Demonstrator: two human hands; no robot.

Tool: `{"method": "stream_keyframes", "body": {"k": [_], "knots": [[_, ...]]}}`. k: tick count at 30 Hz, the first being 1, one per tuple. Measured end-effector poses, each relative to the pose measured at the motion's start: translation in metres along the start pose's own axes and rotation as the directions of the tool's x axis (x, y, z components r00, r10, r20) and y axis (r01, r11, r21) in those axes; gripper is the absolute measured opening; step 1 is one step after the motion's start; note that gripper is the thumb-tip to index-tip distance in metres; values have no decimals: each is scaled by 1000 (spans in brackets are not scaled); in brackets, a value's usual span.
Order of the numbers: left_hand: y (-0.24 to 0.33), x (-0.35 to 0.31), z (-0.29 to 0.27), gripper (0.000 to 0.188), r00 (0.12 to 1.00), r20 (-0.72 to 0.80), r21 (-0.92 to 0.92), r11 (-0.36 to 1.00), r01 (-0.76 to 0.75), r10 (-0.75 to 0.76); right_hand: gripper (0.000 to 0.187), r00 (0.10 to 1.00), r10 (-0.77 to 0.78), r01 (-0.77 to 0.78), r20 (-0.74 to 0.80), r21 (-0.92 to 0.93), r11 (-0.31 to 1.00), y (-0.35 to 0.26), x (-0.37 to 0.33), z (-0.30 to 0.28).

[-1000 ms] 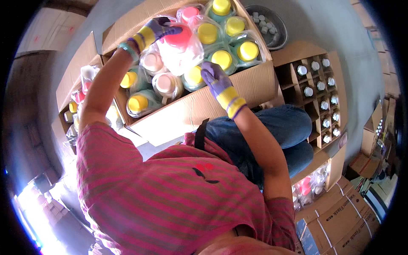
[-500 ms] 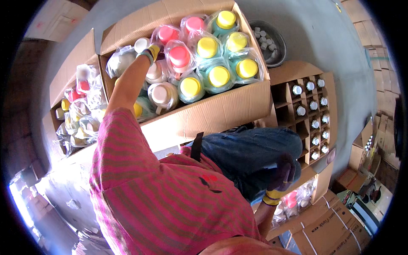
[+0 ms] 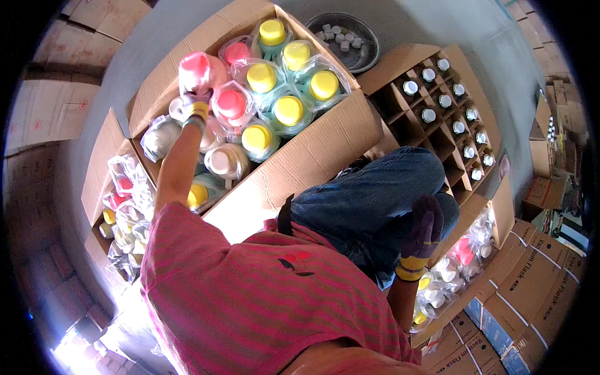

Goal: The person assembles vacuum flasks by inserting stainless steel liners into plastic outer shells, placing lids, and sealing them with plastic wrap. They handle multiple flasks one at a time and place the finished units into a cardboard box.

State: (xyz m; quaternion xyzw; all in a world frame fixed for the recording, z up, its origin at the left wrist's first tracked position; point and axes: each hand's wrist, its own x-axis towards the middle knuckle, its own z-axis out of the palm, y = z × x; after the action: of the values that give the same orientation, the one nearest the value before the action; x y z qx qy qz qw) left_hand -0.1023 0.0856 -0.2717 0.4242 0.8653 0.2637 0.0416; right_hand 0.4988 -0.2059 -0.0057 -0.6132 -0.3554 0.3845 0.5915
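Note:
My left hand (image 3: 197, 107), in a purple and yellow glove, reaches into a large cardboard box (image 3: 299, 161). It is closed on a pink-capped flask (image 3: 203, 72) in clear plastic, raised and tilted among the others. A second pink-capped flask (image 3: 231, 105) stands just right of the hand, and a whitish flask in plastic (image 3: 161, 136) lies to its left. Several yellow-capped flasks (image 3: 289, 110) fill the right of the box. By my bent knee, my right hand (image 3: 425, 228), gloved the same way, has its fingers stretched out and holds nothing I can see.
Right of the large box is a divided carton (image 3: 445, 147) with several white-capped items in its cells. A dark basin (image 3: 369, 53) with small white pieces stands behind. Smaller boxes of wrapped parts (image 3: 128, 215) flank me, and strapped cartons (image 3: 531, 287) lie at the lower right.
My left hand has taken hold of the pink-capped flask and pulled it up and leftward out of its row. My view has turned, and my right hand's fingers now point upward.

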Motion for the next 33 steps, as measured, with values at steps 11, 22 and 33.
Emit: {"method": "stream_keyframes", "body": {"k": [11,22,33], "knots": [[295,-205,-265,61,467,85,-889,279,-364,880,72,780,-541,599,315,-126,791,-53,22,37],[345,-372,-164,86,-77,187,-970,172,-171,979,141,939,-336,341,78,-344,875,-22,-33,-73],[332,-454,-130,83,22,306,-946,307,-105,952,90,863,-464,449,-200,-118,886,-97,-69,-131]]}}
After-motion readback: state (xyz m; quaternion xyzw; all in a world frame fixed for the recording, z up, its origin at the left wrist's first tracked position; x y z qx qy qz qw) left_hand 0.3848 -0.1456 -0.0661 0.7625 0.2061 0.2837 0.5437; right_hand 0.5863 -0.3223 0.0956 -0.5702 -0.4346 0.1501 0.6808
